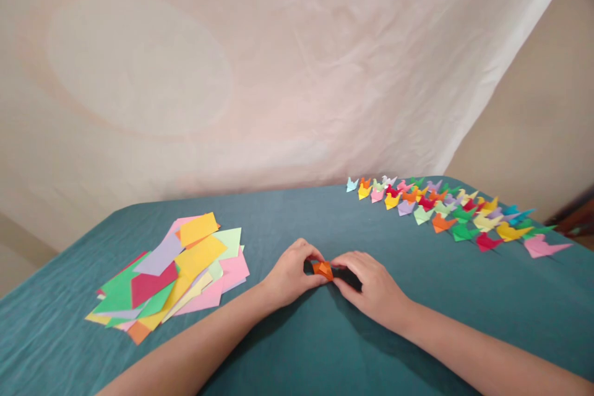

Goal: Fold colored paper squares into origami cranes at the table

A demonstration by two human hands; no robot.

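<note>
Between my two hands is a small folded piece of orange paper (323,270), just above the table in the middle of the view. My left hand (294,272) pinches its left side between thumb and forefinger. From the other side, the thumb and fingertips of my right hand (371,288) close on its right edge. Several creased facets show on the paper, though the fingertips cover its ends. Dark shadow fills the hollows of both hands.
A loose pile of coloured paper sheets (199,257) lies on the left of the green-covered table (288,352). Rows of folded paper birds (443,223) stand at the far right. Behind the table hangs a pale cloth (297,74).
</note>
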